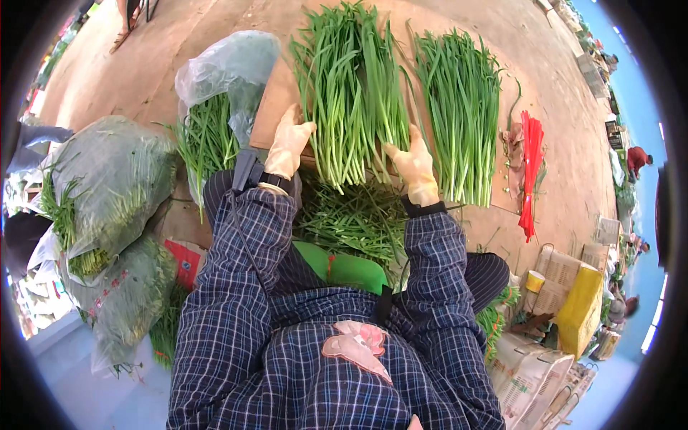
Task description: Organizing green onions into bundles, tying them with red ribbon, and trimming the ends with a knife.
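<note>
Presently, the left hand and the right hand are spread wide, at two sides of the green stalks. Rightward lies another green bundle.

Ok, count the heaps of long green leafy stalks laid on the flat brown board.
2: a wide heap between the cream-gloved left hand and cream-gloved right hand, and a narrower heap right of that hand. Others beneath may be hidden.
</note>
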A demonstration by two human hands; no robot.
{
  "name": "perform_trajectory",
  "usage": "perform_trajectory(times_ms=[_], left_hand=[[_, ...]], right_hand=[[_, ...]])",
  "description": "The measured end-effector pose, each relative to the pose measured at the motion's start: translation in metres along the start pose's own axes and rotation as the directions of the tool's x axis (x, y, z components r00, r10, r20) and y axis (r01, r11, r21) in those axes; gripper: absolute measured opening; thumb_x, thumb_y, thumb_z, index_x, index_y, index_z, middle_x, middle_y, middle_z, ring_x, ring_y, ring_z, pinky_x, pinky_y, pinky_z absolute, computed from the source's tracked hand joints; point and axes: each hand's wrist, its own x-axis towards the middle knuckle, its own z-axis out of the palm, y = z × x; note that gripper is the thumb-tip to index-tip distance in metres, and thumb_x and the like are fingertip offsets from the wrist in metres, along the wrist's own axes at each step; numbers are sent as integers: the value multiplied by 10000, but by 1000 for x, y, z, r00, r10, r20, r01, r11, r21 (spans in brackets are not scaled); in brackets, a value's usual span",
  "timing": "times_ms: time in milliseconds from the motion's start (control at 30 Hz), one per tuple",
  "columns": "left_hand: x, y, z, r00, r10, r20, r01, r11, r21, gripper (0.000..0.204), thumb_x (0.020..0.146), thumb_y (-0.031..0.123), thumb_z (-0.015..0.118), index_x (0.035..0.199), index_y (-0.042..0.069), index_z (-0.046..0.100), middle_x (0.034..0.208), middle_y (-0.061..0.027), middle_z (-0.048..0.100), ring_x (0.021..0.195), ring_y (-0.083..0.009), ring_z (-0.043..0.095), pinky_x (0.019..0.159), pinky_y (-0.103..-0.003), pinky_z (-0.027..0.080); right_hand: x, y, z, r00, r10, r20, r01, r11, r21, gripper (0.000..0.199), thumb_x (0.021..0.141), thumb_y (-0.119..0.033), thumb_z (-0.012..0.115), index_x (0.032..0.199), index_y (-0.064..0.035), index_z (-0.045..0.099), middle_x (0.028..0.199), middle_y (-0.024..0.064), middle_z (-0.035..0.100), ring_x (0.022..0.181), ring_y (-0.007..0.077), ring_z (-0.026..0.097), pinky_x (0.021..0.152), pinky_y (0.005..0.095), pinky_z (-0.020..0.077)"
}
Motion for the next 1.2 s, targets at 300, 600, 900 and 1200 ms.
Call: perform_trajectory(times_ms=[300,600,900,1200], left_hand=[[-12,6,41,852,522,-35,-338,600,725,1153,550,377,822,1389,-44,151,1349,-251,340,1076,-427,436,945,-453,373],[2,-11,27,833,552,-37,-389,633,669,1080,562,226,801,1392,-38,163,1316,-245,397,1057,-405,449,943,-427,348],[2,-5,21,880,474,-20,-371,714,594,1047,605,193,796,1394,-63,158,1358,-264,372,1208,-372,408,992,-408,341],[-6,3,29,870,492,-25,-384,709,591,1106,633,420,783,1389,-79,147,1389,-280,296,1196,-445,369,998,-448,337]], right_hand=[[-17,-43,12,825,-510,243,553,646,-526,136,711,-78,619,846,-77,627,710,93,629,685,271,632,606,384,505],[-57,-8,3,653,-527,544,757,459,-465,81,729,-122,588,668,-129,642,637,40,623,632,218,623,609,360,467],[-82,-21,-23,865,-347,363,482,775,-408,294,786,-285,671,960,-68,575,618,102,626,582,275,633,533,384,485],[-64,-27,16,890,-163,426,370,803,-466,240,824,-323,594,906,-100,628,736,140,649,731,315,632,658,425,484]])
